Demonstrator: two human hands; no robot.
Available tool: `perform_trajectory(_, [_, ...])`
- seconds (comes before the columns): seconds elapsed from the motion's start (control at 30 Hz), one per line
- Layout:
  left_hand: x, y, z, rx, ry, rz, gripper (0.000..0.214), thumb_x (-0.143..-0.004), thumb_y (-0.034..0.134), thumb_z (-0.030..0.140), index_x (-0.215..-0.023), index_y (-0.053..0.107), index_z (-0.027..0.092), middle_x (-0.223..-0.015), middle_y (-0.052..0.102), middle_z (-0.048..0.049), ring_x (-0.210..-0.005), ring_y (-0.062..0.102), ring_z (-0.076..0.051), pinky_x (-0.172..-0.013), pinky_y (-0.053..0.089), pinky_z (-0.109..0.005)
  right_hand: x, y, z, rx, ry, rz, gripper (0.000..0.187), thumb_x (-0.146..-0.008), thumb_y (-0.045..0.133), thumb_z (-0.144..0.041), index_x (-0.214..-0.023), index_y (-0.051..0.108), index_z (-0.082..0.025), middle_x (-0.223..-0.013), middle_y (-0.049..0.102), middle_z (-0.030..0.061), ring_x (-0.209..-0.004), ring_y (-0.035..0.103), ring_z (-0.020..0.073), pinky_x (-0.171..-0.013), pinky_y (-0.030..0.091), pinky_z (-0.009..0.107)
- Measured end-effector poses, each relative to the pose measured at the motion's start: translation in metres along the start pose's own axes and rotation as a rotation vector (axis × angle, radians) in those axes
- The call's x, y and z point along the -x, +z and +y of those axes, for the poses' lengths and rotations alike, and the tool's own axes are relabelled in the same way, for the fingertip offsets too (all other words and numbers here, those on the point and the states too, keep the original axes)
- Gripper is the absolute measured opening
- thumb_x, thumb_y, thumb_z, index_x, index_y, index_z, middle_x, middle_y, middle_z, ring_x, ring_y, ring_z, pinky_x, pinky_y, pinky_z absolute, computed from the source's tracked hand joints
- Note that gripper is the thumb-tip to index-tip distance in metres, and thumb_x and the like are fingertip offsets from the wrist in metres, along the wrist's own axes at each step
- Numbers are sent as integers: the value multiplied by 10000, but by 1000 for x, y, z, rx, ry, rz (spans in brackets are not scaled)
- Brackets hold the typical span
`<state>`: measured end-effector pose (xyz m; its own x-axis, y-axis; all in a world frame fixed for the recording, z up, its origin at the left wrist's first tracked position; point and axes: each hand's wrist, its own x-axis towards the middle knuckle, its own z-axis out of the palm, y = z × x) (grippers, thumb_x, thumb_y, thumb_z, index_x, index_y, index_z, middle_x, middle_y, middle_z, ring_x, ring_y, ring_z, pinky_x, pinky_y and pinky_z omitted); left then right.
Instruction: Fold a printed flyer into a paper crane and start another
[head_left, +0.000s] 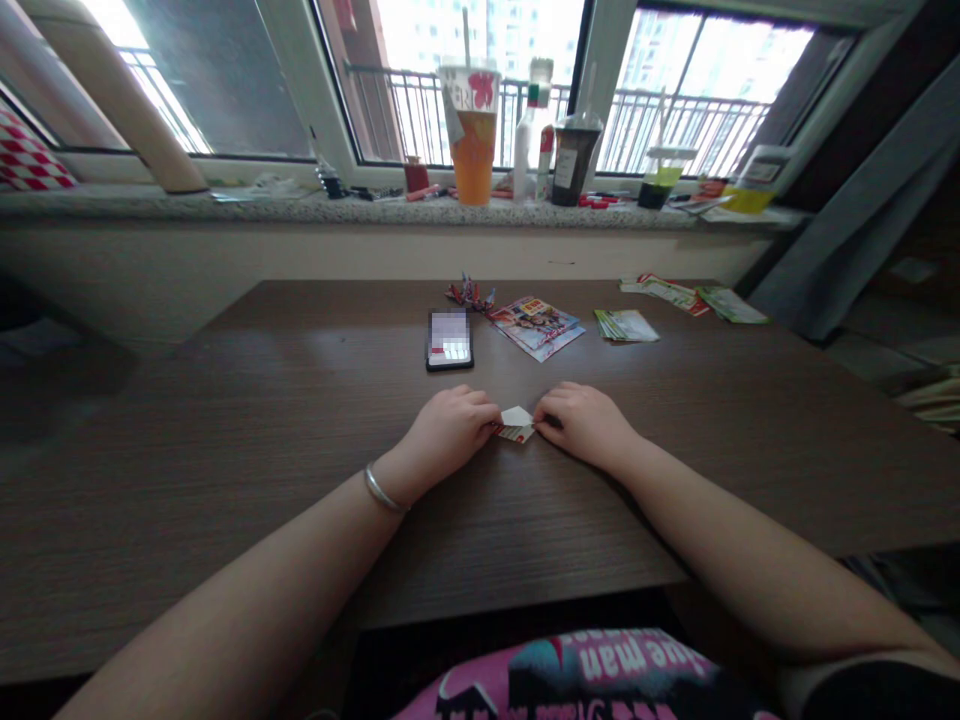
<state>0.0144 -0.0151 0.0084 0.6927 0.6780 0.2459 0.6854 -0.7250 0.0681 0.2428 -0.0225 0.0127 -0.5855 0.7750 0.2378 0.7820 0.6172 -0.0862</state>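
A small folded piece of paper (516, 424), white on top with red print on its lower part, lies between my hands just above the tabletop or on it; I cannot tell which. My left hand (456, 422) pinches its left end, fingers closed. At its right corner, the fingertips of my right hand (581, 420) are pressed together on the paper. Beyond my left hand lies a phone (449, 340) with a lit screen. Behind the phone is a folded paper piece with pointed tips (470, 293). A stack of colourful printed sheets (538, 327) lies to its right.
More paper sheets (627, 326) lie right of centre, with printed slips (675, 293) at the table's far right. On the windowsill (300, 208) stand an orange drink cup (473, 150), a dark cup (574, 160), a clear bottle (527, 145) and a leaning cardboard tube (120, 100).
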Motion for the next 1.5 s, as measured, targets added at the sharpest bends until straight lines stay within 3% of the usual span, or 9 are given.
perform_trajectory(0.4, [2,-5,5,-105,18,-70,210,-890,532,190,-912,737,225,-845,664,-59,-767,593,-193,-670,425,-306,5,-6,7,-40,-108,-43,195,-866,584,-207,-896,771,-257,-991,743,25,-925,615,217,-825,459,349])
perform_trajectory(0.57, [3,-8,7,-146,40,-114,215,-888,533,175,-931,737,229,-877,665,-66,-766,594,-198,-680,441,-316,7,-3,23,-128,-129,-71,219,-842,628,-215,-990,756,-314,-1147,700,30,-1058,591,246,-913,468,422])
perform_trajectory(0.77, [3,-5,1,-55,55,-77,215,-898,534,188,-929,743,227,-886,650,-67,-809,587,-178,-729,458,-290,8,8,40,-255,-121,-93,264,-822,655,-199,-1031,737,-338,-1272,637,37,-1194,549,258,-1007,424,485])
perform_trajectory(1.03, [4,0,-3,26,39,-47,209,-898,518,184,-951,718,215,-934,644,-60,-878,586,-198,-788,470,-310,3,1,27,-254,-189,-37,103,-840,642,-220,-896,728,-227,-1074,718,43,-986,640,194,-900,474,362])
perform_trajectory(1.2, [3,2,-4,80,65,-30,194,-892,516,170,-961,695,194,-952,651,-59,-900,587,-192,-839,462,-312,3,1,18,-161,-261,29,191,-878,604,-263,-1041,689,-210,-1064,709,68,-1005,607,207,-892,460,353])
perform_trajectory(1.33, [2,2,-4,106,75,-25,176,-880,526,161,-957,682,189,-922,645,-56,-883,583,-188,-828,457,-306,2,3,14,-66,-327,20,185,-915,544,-262,-1003,695,-202,-1011,713,77,-961,602,203,-856,450,330])
perform_trajectory(1.5, [2,2,-3,146,74,-4,205,-901,509,188,-1030,668,181,-942,633,-67,-892,570,-191,-828,455,-312,2,1,8,100,-308,18,203,-940,504,-272,-925,691,-194,-925,712,70,-876,607,194,-783,416,314])
